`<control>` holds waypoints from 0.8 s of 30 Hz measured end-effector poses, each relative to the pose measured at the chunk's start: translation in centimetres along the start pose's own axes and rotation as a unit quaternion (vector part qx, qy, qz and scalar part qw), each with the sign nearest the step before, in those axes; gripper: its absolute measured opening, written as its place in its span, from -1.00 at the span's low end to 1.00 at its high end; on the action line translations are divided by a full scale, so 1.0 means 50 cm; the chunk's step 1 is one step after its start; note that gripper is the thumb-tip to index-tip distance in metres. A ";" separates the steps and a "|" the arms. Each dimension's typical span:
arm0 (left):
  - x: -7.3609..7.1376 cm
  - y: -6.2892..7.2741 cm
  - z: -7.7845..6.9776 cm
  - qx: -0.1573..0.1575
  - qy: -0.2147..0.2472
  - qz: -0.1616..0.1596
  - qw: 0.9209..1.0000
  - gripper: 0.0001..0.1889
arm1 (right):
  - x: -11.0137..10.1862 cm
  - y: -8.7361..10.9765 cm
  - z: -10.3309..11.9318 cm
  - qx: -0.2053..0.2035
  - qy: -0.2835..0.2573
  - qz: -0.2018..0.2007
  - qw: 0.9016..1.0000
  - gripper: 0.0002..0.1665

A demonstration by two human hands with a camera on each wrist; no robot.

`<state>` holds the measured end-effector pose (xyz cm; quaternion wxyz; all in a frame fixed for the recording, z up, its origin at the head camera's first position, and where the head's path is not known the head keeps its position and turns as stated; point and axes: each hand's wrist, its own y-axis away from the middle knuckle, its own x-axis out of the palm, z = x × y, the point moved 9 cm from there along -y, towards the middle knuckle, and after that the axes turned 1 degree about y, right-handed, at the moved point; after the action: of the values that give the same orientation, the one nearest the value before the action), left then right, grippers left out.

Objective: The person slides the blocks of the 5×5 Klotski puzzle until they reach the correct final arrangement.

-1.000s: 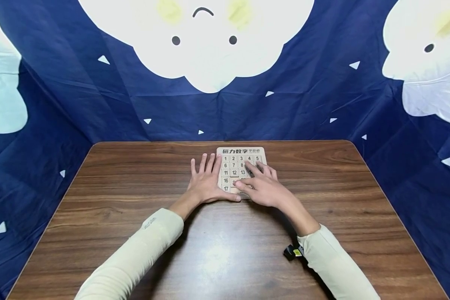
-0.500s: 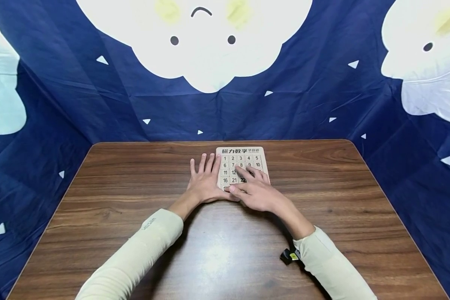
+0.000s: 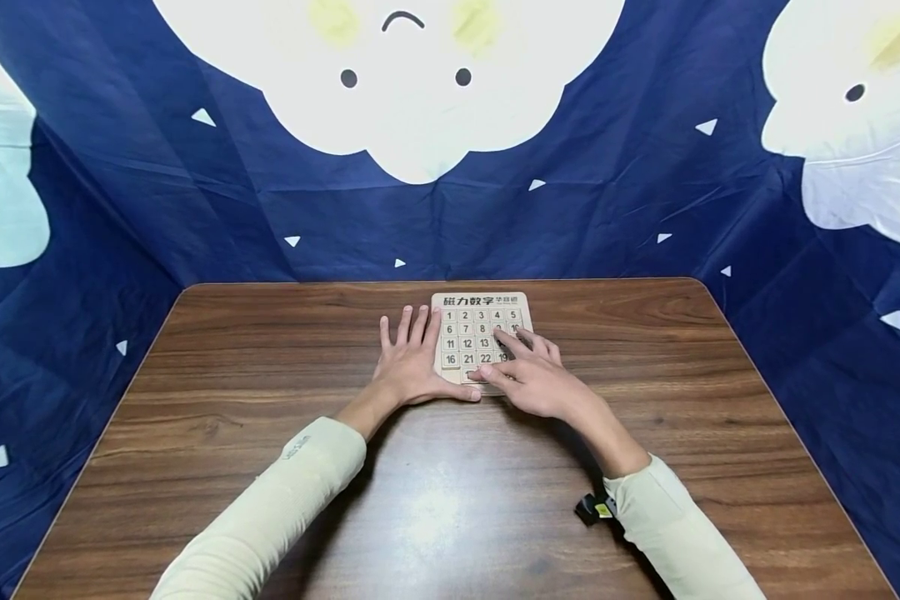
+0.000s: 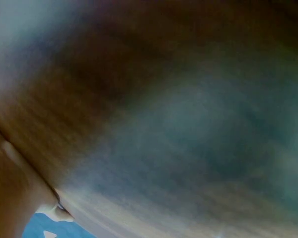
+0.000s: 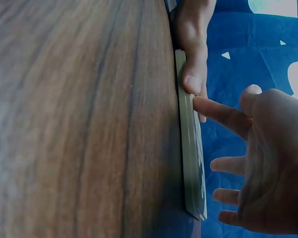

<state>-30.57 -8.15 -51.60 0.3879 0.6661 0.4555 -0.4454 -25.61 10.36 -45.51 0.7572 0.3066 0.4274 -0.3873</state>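
A pale sliding number puzzle (image 3: 487, 301) lies on the table near its far edge, its numbered tiles in rows. My left hand (image 3: 412, 371) rests beside it, fingers spread along the left side and thumb along the near edge. With its index finger extended, my right hand (image 3: 538, 382) touches a bottom-row tile (image 3: 465, 377), whose number is partly covered. The bottom-left cell (image 3: 450, 377) shows bare board. Several tiles at the lower right are hidden under the right hand. In the right wrist view the index fingertip (image 5: 201, 104) meets the puzzle's top close to the left thumb (image 5: 192, 82).
The brown wood-grain table (image 3: 270, 358) surrounds the puzzle. Behind it hangs a dark blue cloth (image 3: 345, 217) with white clouds and triangles. A small black device (image 3: 588, 509) sits at the right wrist. The left wrist view is mostly blurred tabletop (image 4: 179, 124).
The right hand first moved left to the bottom-left tile, then back right, and that tile now sits one cell further right. Tile 21 settled into the fourth row. The left hand stayed put.
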 end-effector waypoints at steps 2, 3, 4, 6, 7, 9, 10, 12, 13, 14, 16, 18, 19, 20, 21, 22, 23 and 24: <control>-0.002 0.001 -0.002 0.000 -0.003 -0.001 1.000 0.83 | -0.001 0.000 0.000 -0.002 -0.001 -0.002 1.000 -0.44; -0.003 0.002 -0.003 0.000 -0.005 -0.001 1.000 0.83 | -0.002 -0.001 0.003 -0.005 -0.003 -0.003 1.000 -0.44; -0.004 0.002 -0.004 0.000 -0.008 -0.001 1.000 0.82 | -0.002 -0.002 0.006 -0.008 -0.004 -0.005 1.000 -0.44; -0.005 0.004 -0.006 -0.001 -0.012 0.000 1.000 0.82 | -0.002 -0.007 0.014 -0.014 -0.004 -0.007 1.000 -0.43; -0.005 0.005 -0.007 -0.001 -0.014 0.000 1.000 0.82 | 0.000 -0.011 0.019 -0.019 -0.002 -0.007 1.000 -0.43; -0.005 0.005 -0.007 -0.002 -0.018 0.001 1.000 0.82 | 0.005 -0.020 0.027 -0.022 0.000 -0.003 1.000 -0.41; -0.004 0.005 -0.006 -0.002 -0.017 0.002 1.000 0.82 | 0.008 -0.025 0.029 -0.023 0.003 -0.001 1.000 -0.40; -0.002 0.003 -0.005 -0.003 -0.017 0.003 1.000 0.82 | 0.016 -0.032 0.034 -0.024 0.009 0.007 1.000 -0.38; -0.001 0.002 -0.004 -0.002 -0.016 0.002 1.000 0.82 | 0.019 -0.034 0.036 -0.024 0.013 0.010 1.000 -0.37; 0.000 0.002 -0.003 -0.001 -0.013 0.003 1.000 0.82 | 0.021 -0.036 0.038 -0.022 0.014 0.013 1.000 -0.37; 0.000 0.000 -0.001 0.000 -0.011 0.001 1.000 0.82 | 0.023 -0.035 0.040 -0.019 0.018 0.018 1.000 -0.37; -0.001 0.000 0.001 0.001 -0.013 0.000 1.000 0.80 | 0.023 -0.031 0.044 -0.018 0.022 0.021 0.999 -0.38; -0.003 0.000 0.001 0.003 -0.013 -0.002 1.000 0.78 | 0.024 -0.028 0.046 -0.018 0.022 0.023 0.999 -0.38; -0.003 0.000 0.002 0.003 -0.013 -0.001 1.000 0.77 | 0.024 -0.024 0.048 -0.018 0.023 0.024 0.999 -0.38; -0.003 0.000 0.002 0.004 -0.015 -0.001 1.000 0.74 | 0.025 -0.020 0.050 -0.020 0.024 0.025 0.999 -0.38; -0.004 0.001 0.003 0.005 -0.016 0.000 1.000 0.72 | 0.027 -0.017 0.053 -0.022 0.024 0.027 0.999 -0.37; -0.003 0.001 0.003 0.007 -0.016 0.002 1.000 0.70 | 0.029 -0.014 0.054 -0.023 0.023 0.028 0.999 -0.37; -0.002 0.001 0.003 0.009 -0.015 0.003 1.000 0.69 | 0.031 -0.011 0.055 -0.024 0.019 0.029 0.999 -0.36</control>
<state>-30.59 -8.35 -51.55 0.3895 0.6643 0.4438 -0.4583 -24.43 7.38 -45.70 0.7669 0.3081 0.4418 -0.3491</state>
